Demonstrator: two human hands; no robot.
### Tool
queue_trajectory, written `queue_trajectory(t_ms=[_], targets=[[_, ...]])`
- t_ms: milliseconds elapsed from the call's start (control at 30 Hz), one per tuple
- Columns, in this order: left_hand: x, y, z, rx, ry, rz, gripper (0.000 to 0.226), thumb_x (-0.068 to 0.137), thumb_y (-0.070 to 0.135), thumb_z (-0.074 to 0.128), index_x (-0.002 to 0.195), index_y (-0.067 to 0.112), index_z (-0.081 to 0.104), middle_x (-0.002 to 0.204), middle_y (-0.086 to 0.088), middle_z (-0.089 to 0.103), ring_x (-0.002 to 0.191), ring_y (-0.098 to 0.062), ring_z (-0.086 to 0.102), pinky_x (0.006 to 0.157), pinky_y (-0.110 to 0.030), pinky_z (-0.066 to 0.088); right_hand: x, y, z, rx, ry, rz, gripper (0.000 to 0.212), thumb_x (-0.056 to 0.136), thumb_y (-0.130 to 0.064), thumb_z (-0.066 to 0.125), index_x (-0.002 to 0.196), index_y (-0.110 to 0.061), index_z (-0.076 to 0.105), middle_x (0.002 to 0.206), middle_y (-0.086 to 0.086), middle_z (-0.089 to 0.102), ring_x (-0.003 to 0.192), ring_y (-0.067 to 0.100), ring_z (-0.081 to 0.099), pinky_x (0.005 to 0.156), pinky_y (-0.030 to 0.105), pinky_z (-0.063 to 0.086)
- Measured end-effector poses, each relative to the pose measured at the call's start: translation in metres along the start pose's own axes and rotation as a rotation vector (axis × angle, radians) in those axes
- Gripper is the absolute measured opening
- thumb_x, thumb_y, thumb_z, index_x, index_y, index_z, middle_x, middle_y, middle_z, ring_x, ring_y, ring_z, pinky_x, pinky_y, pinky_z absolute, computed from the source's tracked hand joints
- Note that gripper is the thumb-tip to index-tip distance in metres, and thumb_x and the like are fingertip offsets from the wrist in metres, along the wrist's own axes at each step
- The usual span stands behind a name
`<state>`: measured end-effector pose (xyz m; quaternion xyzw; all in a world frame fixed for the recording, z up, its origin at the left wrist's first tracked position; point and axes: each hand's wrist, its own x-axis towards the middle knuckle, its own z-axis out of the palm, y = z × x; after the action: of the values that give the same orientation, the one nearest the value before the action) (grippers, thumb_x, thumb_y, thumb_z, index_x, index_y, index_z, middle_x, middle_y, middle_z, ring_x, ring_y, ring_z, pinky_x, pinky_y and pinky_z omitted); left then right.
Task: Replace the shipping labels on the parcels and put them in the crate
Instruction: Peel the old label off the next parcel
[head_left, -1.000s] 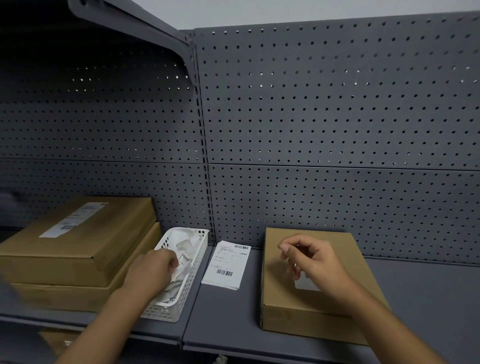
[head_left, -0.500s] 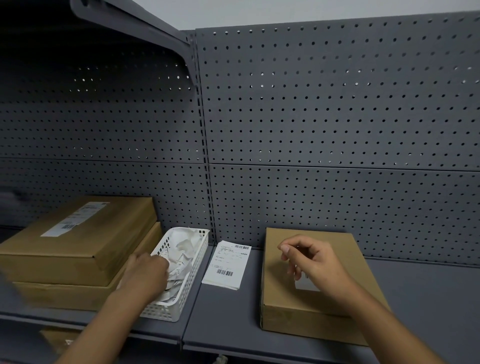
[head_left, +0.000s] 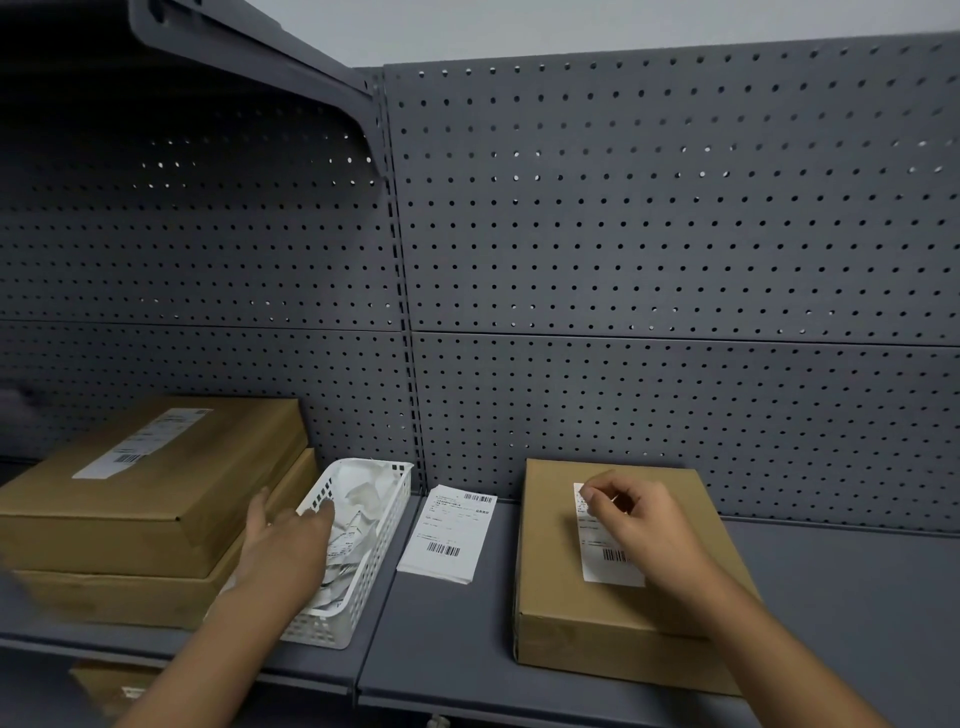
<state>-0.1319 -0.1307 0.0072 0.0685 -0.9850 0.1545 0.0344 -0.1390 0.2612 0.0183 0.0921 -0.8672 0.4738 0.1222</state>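
A brown cardboard parcel (head_left: 566, 597) lies flat on the grey shelf at the right. A white shipping label (head_left: 605, 558) is stuck on its top. My right hand (head_left: 641, 525) hovers over the parcel and pinches the label's upper corner between thumb and fingers. A loose stack of fresh labels (head_left: 448, 535) lies on the shelf just left of the parcel. My left hand (head_left: 288, 545) is over the white plastic basket (head_left: 363, 587) of crumpled label scraps, fingers spread and holding nothing.
Two larger brown boxes (head_left: 150, 499) are stacked at the left, the top one bearing a label. Behind everything stands a grey pegboard wall (head_left: 649, 260). An upper shelf bracket (head_left: 249, 47) juts out at top left. Another box (head_left: 111, 686) shows below the shelf edge.
My left hand has let go of the crumpled scrap and opened over the basket. My right hand has shifted on the parcel, uncovering the label, and now pinches its top corner.
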Motion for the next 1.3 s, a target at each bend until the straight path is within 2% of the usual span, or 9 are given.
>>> queue_trajectory(t_ms=[133, 267, 367, 433, 633, 767, 933, 1133, 1300], targets=[[0.0, 0.001, -0.004, 0.023, -0.023, -0.012, 0.048, 0.085, 0.002, 0.043, 0.12, 0.029, 0.062, 0.12, 0.011, 0.057, 0.125, -0.011, 0.052, 0.124, -0.051, 0.003, 0.002, 0.008, -0.016, -0.164, -0.117, -0.015, 0.015, 0.1, -0.029, 0.063, 0.09, -0.034, 0.074, 0.093, -0.021, 0.07, 0.076, 0.005, 0.062, 0.069, 0.025, 0.051], [0.004, 0.0, 0.005, 0.003, -0.034, -0.037, 0.04, 0.093, 0.011, 0.045, 0.125, 0.029, 0.061, 0.129, 0.006, 0.05, 0.132, -0.014, 0.045, 0.124, -0.051, 0.006, 0.004, 0.019, -0.035, -0.26, -0.38, -0.04, 0.012, 0.095, -0.03, 0.071, 0.099, -0.04, 0.077, 0.102, -0.018, 0.067, 0.091, 0.005, 0.063, 0.086, 0.031, 0.053], [0.005, -0.001, 0.011, -0.036, 0.022, -0.039, 0.042, 0.095, 0.016, 0.047, 0.133, 0.032, 0.054, 0.126, 0.008, 0.052, 0.129, -0.014, 0.047, 0.123, -0.05, 0.006, -0.002, 0.016, -0.042, -0.215, -0.586, -0.042, 0.028, 0.086, -0.053, 0.077, 0.112, -0.043, 0.077, 0.109, -0.014, 0.067, 0.101, 0.006, 0.064, 0.091, 0.026, 0.052], [0.005, 0.0, 0.01, -0.056, 0.04, -0.031, 0.044, 0.095, 0.017, 0.049, 0.137, 0.032, 0.052, 0.125, 0.008, 0.055, 0.128, -0.015, 0.048, 0.121, -0.05, 0.004, -0.006, 0.016, -0.038, -0.194, -0.582, -0.061, 0.033, 0.085, -0.057, 0.076, 0.115, -0.043, 0.075, 0.109, -0.012, 0.066, 0.102, 0.007, 0.063, 0.093, 0.025, 0.051], [0.006, 0.004, 0.005, -0.016, -0.081, -0.039, 0.021, 0.092, 0.019, 0.052, 0.103, 0.029, 0.067, 0.107, 0.009, 0.059, 0.121, -0.017, 0.052, 0.124, -0.053, 0.004, -0.009, 0.02, -0.019, -0.24, -0.508, -0.117, 0.02, 0.09, -0.042, 0.077, 0.109, -0.035, 0.08, 0.096, -0.016, 0.061, 0.094, 0.003, 0.062, 0.089, 0.029, 0.051], [0.011, 0.004, 0.01, -0.015, -0.105, -0.08, 0.03, 0.09, 0.023, 0.06, 0.118, 0.032, 0.069, 0.129, 0.001, 0.052, 0.133, -0.028, 0.037, 0.118, -0.053, 0.012, -0.008, 0.023, -0.016, -0.274, -0.496, -0.129, 0.018, 0.09, -0.046, 0.074, 0.103, -0.036, 0.08, 0.094, -0.015, 0.061, 0.089, 0.007, 0.062, 0.083, 0.036, 0.053], [0.011, 0.011, 0.01, -0.034, -0.085, -0.094, 0.031, 0.097, 0.024, 0.046, 0.119, 0.028, 0.068, 0.133, 0.001, 0.051, 0.133, -0.027, 0.035, 0.111, -0.049, 0.016, -0.009, 0.026, -0.016, -0.227, -0.497, -0.127, 0.015, 0.09, -0.043, 0.074, 0.099, -0.033, 0.081, 0.094, -0.015, 0.064, 0.09, 0.007, 0.063, 0.083, 0.037, 0.053], [0.011, 0.005, 0.007, -0.138, 0.03, -0.071, 0.016, 0.089, 0.022, 0.056, 0.091, 0.036, 0.063, 0.082, 0.013, 0.067, 0.089, -0.005, 0.061, 0.105, -0.036, 0.018, -0.006, 0.026, -0.02, -0.125, -0.524, -0.072, 0.017, 0.086, -0.04, 0.081, 0.101, -0.032, 0.083, 0.097, -0.01, 0.067, 0.094, 0.006, 0.066, 0.09, 0.031, 0.054], [0.016, 0.003, 0.006, -0.228, 0.073, -0.088, 0.015, 0.088, 0.02, 0.056, 0.083, 0.033, 0.063, 0.074, 0.012, 0.066, 0.084, -0.005, 0.062, 0.097, -0.033, 0.021, -0.006, 0.026, -0.017, -0.142, -0.516, -0.096, 0.012, 0.09, -0.038, 0.078, 0.098, -0.031, 0.084, 0.09, -0.015, 0.064, 0.086, 0.005, 0.064, 0.082, 0.028, 0.051]])
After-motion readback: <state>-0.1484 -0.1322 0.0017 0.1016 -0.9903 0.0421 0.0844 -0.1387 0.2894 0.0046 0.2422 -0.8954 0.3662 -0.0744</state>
